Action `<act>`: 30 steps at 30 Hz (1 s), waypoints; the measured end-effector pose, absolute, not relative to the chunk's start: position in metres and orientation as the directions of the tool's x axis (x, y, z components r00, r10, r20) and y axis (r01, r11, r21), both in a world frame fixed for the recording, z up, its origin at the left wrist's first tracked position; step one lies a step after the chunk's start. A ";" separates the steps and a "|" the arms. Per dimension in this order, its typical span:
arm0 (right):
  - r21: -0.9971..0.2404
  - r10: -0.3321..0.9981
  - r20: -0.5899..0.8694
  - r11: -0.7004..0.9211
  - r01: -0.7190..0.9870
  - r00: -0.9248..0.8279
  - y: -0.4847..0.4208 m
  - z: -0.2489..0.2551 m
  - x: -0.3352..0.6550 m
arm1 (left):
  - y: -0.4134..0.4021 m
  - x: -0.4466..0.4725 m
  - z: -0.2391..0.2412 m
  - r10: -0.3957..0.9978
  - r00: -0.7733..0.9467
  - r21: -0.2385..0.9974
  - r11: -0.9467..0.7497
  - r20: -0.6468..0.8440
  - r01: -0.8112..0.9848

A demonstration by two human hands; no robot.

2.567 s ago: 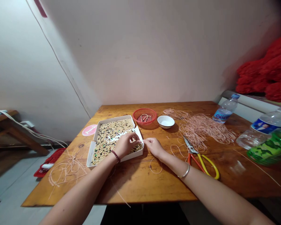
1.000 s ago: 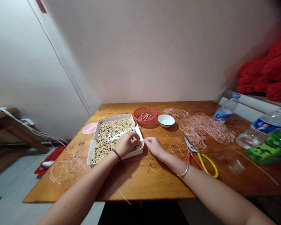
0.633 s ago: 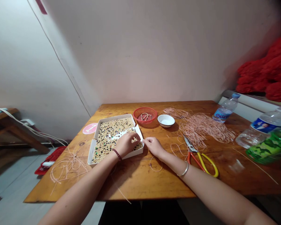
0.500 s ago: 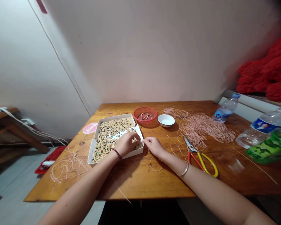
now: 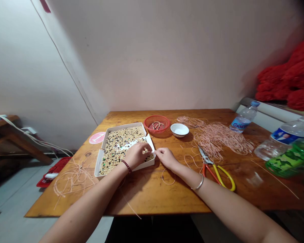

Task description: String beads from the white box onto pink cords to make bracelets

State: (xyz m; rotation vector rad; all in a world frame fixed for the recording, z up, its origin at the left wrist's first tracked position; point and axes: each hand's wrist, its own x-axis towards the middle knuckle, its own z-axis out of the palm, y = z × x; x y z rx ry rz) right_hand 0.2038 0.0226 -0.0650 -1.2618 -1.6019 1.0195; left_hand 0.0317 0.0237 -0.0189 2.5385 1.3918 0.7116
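A shallow white box (image 5: 98, 165) holds many small round beads (image 5: 120, 135), mostly cream with black and a few green ones. Above its near right corner, my left hand (image 5: 136, 155) is closed in a pinch; what its fingertips hold is too small to make out. Just outside that corner my right hand (image 5: 166, 158) pinches a thin pink cord, its fingertips almost meeting the left ones. A loop of this cord (image 5: 168, 184) lies on the table under my right wrist. Another cord end (image 5: 131, 206) sticks out beside my left forearm.
Behind the box stand a red basket (image 5: 146, 127) with a beaded string and a white bowl (image 5: 179, 129). To the right are a pink cord heap (image 5: 223, 138), pliers-like cutters (image 5: 219, 170) and plastic bottles (image 5: 243, 118). Loose cords (image 5: 76, 180) and a round pink tag (image 5: 97, 138) lie left.
Both hands stay pinched at the box corner, with hardly any movement. The whole view has shifted very slightly.
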 end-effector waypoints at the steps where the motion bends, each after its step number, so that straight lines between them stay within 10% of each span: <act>1: -0.937 0.982 0.123 0.163 0.308 -0.144 0.023 -0.065 0.204 | 0.024 0.032 -0.019 0.827 0.455 0.353 -0.555 0.329 0.753; 30: -0.930 0.982 0.097 0.147 0.337 -0.162 0.026 -0.070 0.205 | 0.023 0.034 -0.019 0.816 0.478 0.415 -0.577 0.324 0.703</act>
